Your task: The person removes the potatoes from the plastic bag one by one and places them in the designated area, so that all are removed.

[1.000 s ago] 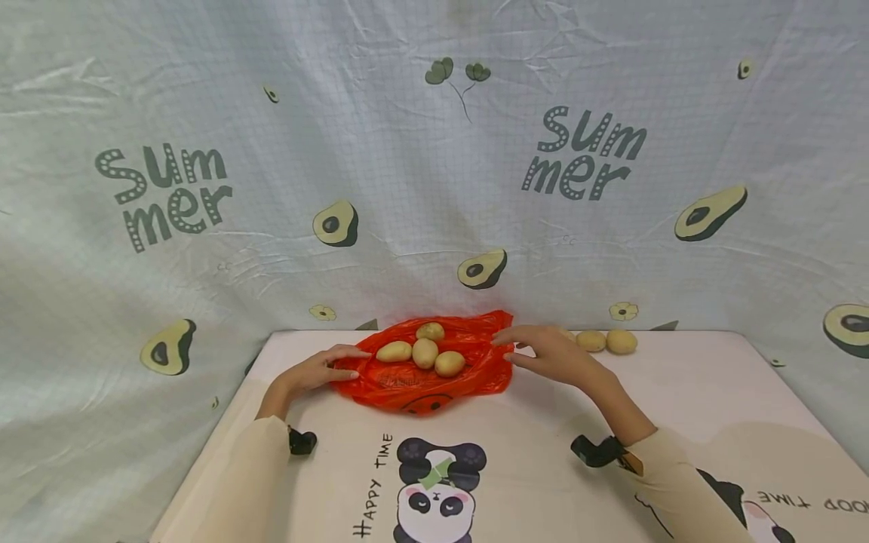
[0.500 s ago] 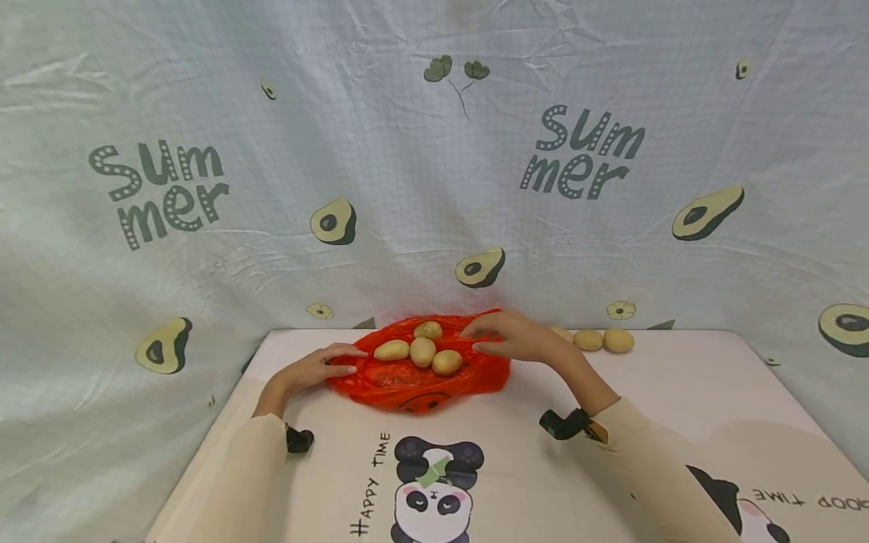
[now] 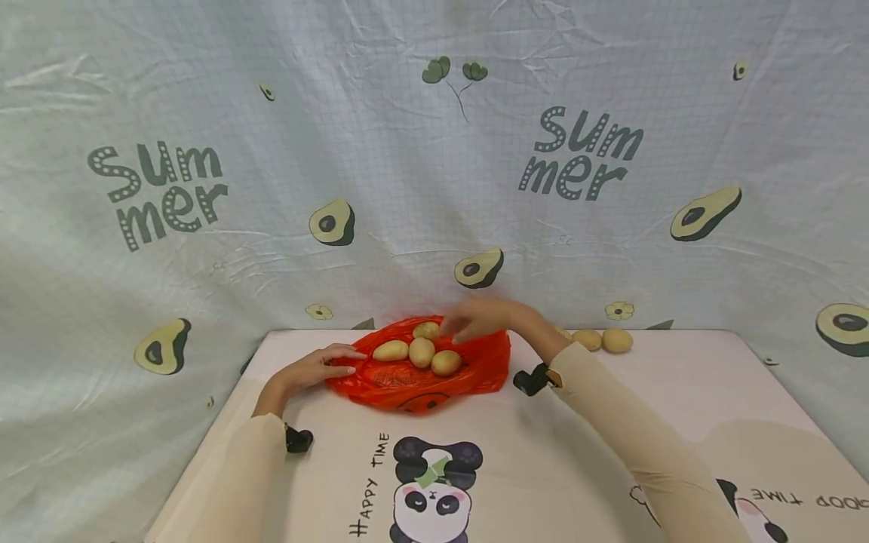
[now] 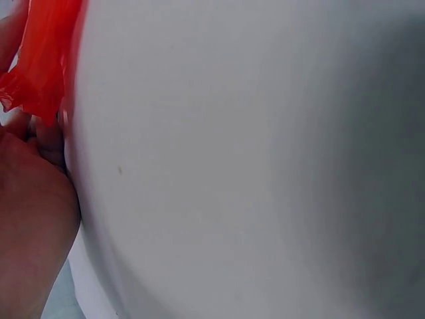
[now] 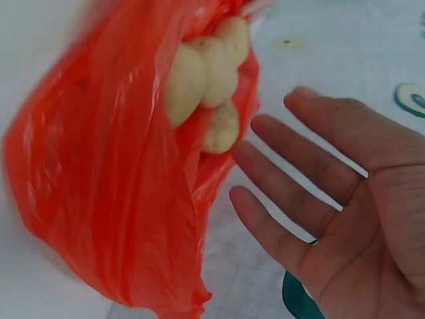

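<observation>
A red plastic bag [image 3: 478, 369] lies spread on the table with several potatoes [image 3: 422, 352] on its open middle. At the bag's left end, my left hand [image 3: 308, 369] holds the plastic between thumb and fingers. The left wrist view shows a bunched tip of the bag [image 4: 43, 73] against the curled fingers of my left hand [image 4: 33, 226]. Above the back right of the bag is my right hand [image 3: 482, 315], close to the rearmost potato [image 3: 426, 330]. With fingers extended and nothing in it, my right hand [image 5: 372, 219] faces the potatoes [image 5: 206, 73] in the right wrist view.
More potatoes [image 3: 617, 341] sit in a row at the table's back edge, right of the bag, partly behind my right forearm. A printed curtain [image 3: 407, 188] rises directly behind the table [image 3: 543, 467]. A panda print [image 3: 434, 498] marks the tabletop in front.
My right hand has moved left from the bag's right edge to over the potatoes, and its forearm has swung with it. The left hand and the bag stay nearly where they were.
</observation>
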A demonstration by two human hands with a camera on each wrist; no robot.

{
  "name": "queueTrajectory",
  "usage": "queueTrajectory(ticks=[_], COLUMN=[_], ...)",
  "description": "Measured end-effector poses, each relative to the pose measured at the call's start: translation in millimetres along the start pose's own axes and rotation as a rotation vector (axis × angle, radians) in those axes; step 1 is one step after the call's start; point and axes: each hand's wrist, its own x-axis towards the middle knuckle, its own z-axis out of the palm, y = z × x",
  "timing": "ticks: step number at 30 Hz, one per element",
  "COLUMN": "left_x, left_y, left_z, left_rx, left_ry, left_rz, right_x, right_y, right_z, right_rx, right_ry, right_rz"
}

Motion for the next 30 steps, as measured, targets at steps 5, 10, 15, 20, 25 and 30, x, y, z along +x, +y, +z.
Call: queueTrajectory(ticks=[5, 10, 15, 20, 25, 30], left_x=[0.1, -0.5, -0.5, 0.5, 1.9, 1.9], left_y=[-1.2, -0.7, -2.0, -2.9, -2.3, -2.8], left_z=[-0.4, -2.3, -4.2, -4.6, -3.5, -2.7], left_rx=[0.009, 0.011, 0.013, -0.001, -0.005, -0.007], left_ry=[0.003, 0.010, 0.013, 0.007, 0.002, -0.001], left_rz=[-0.006, -0.011, -0.021, -0.029, -0.014, 0.007], right_x=[16.9, 31.5, 44.5, 50.7, 53.9, 58.1], right_y=[-2, -10, -13, -12, -9, -2], right_z=[-8, -12, -11, -10, -4, 5], right_rx=[-0.087, -0.108, -0.070, -0.036, -0.047, -0.048], right_ry=[-0.103, -0.176, -0.249, -0.304, -0.340, -0.367], right_rz=[0.060, 0.149, 0.203, 0.254, 0.253, 0.228])
